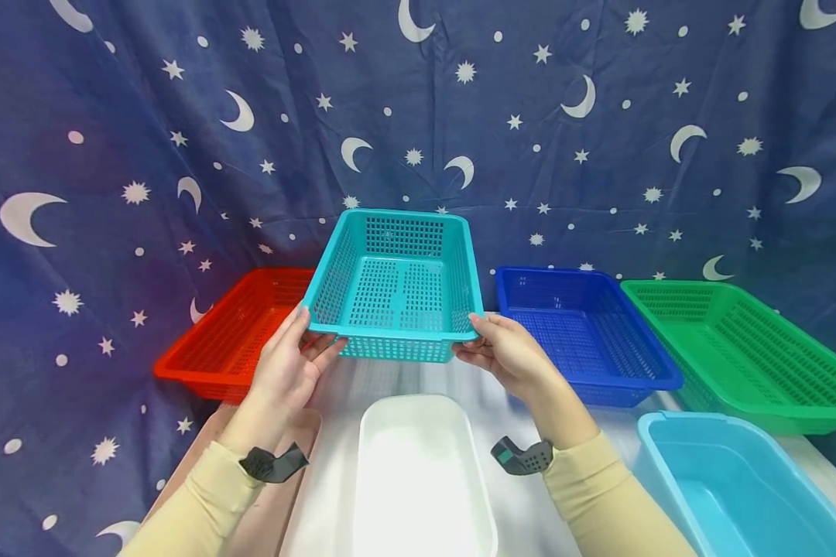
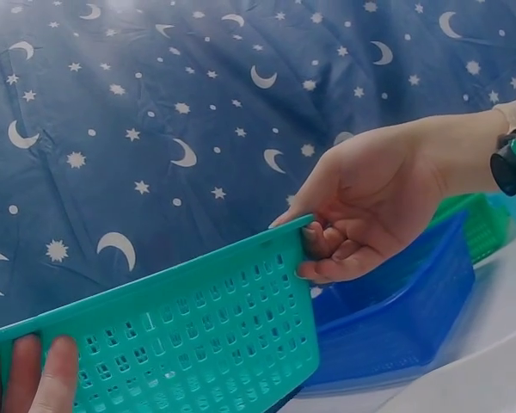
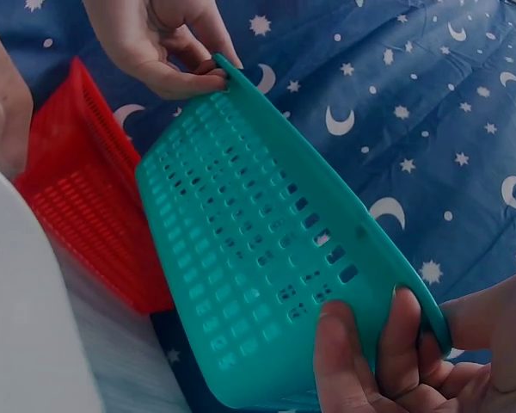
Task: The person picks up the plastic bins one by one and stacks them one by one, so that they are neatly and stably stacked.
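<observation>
Teal basket [image 1: 399, 298] hangs between left hand [image 1: 289, 367] and right hand [image 1: 507, 348], each grip pinching a near corner; should either slacken, it could tip toward the white tub [image 1: 421, 480].

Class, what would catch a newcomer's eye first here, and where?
First, the teal basket at the centre, held near its front corners by the left hand and right hand. Then the red basket to its left and blue basket to its right. Behind hangs a blue cloth of white moons and stars.
</observation>
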Motion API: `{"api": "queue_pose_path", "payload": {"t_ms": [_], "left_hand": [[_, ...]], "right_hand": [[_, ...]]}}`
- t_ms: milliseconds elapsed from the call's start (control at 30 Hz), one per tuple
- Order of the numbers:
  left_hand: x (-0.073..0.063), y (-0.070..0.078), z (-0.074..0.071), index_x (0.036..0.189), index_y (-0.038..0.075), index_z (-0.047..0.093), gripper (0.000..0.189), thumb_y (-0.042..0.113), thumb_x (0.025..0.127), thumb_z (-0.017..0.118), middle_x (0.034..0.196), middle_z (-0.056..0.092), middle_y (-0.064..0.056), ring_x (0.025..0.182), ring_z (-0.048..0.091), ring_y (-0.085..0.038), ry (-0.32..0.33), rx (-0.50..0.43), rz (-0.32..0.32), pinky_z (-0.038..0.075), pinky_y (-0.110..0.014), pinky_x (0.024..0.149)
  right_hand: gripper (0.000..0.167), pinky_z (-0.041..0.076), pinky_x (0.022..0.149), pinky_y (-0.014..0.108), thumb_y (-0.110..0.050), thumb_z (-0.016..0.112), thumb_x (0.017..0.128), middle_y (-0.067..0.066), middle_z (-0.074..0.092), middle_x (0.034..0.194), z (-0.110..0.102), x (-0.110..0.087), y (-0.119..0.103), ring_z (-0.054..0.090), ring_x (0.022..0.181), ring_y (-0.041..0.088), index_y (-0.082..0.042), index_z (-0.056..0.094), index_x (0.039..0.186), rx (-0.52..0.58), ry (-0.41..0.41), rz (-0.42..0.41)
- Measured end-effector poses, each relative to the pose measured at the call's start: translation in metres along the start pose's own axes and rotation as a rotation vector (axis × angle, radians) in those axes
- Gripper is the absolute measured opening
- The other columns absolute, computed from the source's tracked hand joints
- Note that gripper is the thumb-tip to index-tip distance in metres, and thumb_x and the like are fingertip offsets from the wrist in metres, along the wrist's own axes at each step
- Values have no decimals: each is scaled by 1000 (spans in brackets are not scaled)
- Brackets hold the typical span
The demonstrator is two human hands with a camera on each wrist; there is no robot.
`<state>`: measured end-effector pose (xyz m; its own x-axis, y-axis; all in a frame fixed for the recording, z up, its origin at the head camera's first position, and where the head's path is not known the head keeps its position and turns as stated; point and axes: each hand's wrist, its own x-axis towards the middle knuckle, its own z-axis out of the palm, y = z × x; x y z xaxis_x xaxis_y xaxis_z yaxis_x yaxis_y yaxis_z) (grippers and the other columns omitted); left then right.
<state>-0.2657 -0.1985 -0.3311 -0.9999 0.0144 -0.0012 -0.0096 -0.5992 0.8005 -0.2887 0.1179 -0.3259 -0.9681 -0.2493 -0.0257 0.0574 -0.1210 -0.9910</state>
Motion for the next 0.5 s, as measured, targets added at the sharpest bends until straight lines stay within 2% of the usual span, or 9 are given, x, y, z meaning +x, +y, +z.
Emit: {"api": "queue_pose_path", "payload": {"t_ms": [100, 200, 367, 500], "left_hand": [[1, 7, -1, 160, 17, 37, 52, 28, 110, 48, 124, 56, -5, 105, 61, -20, -4, 16, 21, 53, -35, 98], [4, 14, -3, 160, 16, 37, 52, 29, 110, 48, 135, 51, -8, 112, 59, -22, -10, 35, 40, 52, -35, 98], [5, 26, -10, 160, 17, 37, 54, 30, 109, 51, 149, 38, -11, 119, 53, -22, -1, 30, 48, 51, -35, 100], [5, 36, -17, 159, 16, 39, 54, 29, 108, 53, 144, 42, -9, 115, 53, -21, 16, 9, 53, 52, -34, 98]], "right_hand": [[23, 54, 97, 38, -19, 46, 111, 9, 55, 86, 5, 3, -4, 70, 104, 28, 4, 50, 114, 4, -12, -7], [21, 54, 97, 38, -19, 47, 111, 9, 55, 85, 10, 6, -7, 70, 104, 29, 2, 48, 105, 19, -20, -6], [24, 54, 97, 39, -18, 48, 110, 9, 58, 87, 22, 11, -13, 71, 102, 27, 5, 52, 117, 22, -64, -12], [28, 54, 98, 40, -18, 48, 110, 9, 59, 87, 32, 14, -19, 71, 99, 25, 7, 54, 122, 12, -94, -31]]}}
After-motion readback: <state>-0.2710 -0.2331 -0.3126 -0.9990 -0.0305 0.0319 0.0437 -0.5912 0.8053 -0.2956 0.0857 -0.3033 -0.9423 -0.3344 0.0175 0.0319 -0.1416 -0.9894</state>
